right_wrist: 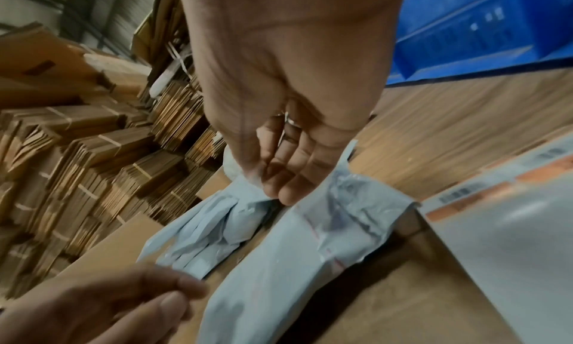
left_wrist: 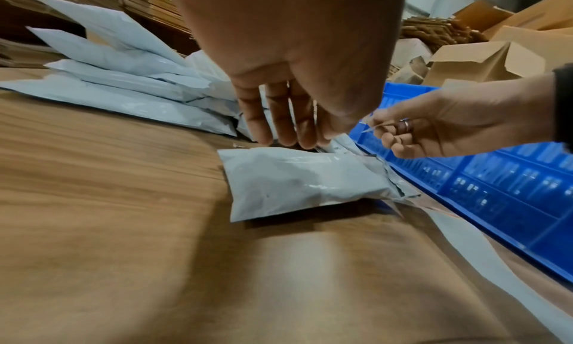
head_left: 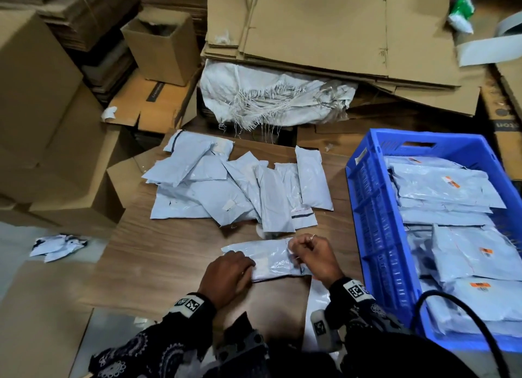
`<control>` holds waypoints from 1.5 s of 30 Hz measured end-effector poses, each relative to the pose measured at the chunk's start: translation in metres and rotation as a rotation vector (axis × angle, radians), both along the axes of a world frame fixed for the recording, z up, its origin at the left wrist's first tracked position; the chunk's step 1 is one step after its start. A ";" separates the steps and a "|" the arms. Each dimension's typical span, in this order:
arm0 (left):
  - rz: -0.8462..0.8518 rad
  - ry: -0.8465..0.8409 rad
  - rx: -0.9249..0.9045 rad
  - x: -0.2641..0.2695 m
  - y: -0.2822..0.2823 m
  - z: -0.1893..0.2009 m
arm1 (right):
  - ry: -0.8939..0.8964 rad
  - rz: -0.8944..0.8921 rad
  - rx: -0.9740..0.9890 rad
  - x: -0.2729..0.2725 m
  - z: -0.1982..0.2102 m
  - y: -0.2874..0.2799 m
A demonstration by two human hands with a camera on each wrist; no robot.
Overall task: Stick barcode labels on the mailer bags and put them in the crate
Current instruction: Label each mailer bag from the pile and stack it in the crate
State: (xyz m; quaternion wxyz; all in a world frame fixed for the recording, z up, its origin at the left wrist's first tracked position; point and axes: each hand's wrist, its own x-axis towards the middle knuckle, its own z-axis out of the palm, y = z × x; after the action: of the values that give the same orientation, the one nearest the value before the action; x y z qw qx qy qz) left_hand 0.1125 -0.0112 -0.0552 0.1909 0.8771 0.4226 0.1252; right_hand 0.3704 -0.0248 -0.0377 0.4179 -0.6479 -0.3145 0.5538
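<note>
One mailer bag (head_left: 271,260) lies flat on the table (head_left: 158,253) right in front of the person, just left of the blue crate (head_left: 375,225), which already holds labelled bags (head_left: 452,191); the unlabelled pile (head_left: 234,188) sits further back on the table. Left hand (head_left: 226,273) rests on the bag's left end, fingers loosely extended, pinning it down rather than gripping. Right hand (head_left: 313,257) is over the bag's right end, thumb and fingers pressed together on something thin; it could be a label, its backing or the bag's flap edge, and the wrist views are too blurred to say which. Risks as I judge them: the bag's glossy, wrinkled film could make a label crease or stick crooked; if the left hand lifts, the light bag may slide or come up with the sticky piece. A label sheet (right_wrist: 502,226) with orange barcode stickers shows only at the edge of the right wrist view, cut off. No label is visible on this bag yet.
</note>
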 end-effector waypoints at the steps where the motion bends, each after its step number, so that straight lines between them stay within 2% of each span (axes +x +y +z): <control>1: 0.016 0.016 0.002 -0.002 0.004 -0.001 | -0.008 0.023 -0.012 -0.006 -0.003 0.002; 6: 0.073 0.159 -0.138 0.001 0.015 -0.008 | -0.129 0.133 -0.098 -0.041 -0.013 0.010; 9: 0.081 0.194 -0.218 0.005 0.017 -0.008 | -0.055 0.089 -0.187 -0.057 -0.017 0.012; 13: 0.087 0.200 -0.232 0.006 0.019 -0.009 | -0.031 0.039 -0.210 -0.066 -0.023 0.010; 26: -0.014 0.346 -0.174 0.009 0.024 -0.010 | -0.321 0.012 -0.304 -0.079 -0.039 0.018; 29: 0.005 0.351 -0.212 0.009 0.024 -0.010 | -0.387 0.071 -0.331 -0.076 -0.041 0.016; 33: 0.009 0.349 -0.216 0.007 0.022 -0.012 | -0.691 0.302 -0.338 -0.066 -0.042 0.010; 40: 0.008 0.354 -0.222 0.005 0.020 -0.014 | -0.644 0.412 -0.312 -0.056 -0.044 0.007; 45: 0.022 0.374 -0.236 0.005 0.018 -0.011 | -0.752 0.377 -0.337 -0.063 -0.037 0.011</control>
State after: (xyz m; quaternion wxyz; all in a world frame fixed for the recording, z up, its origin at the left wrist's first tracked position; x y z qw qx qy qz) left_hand 0.1177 0.0065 -0.0657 0.2093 0.8519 0.4720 -0.0879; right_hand 0.3075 -0.0134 -0.0743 0.0550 -0.7944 -0.4624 0.3900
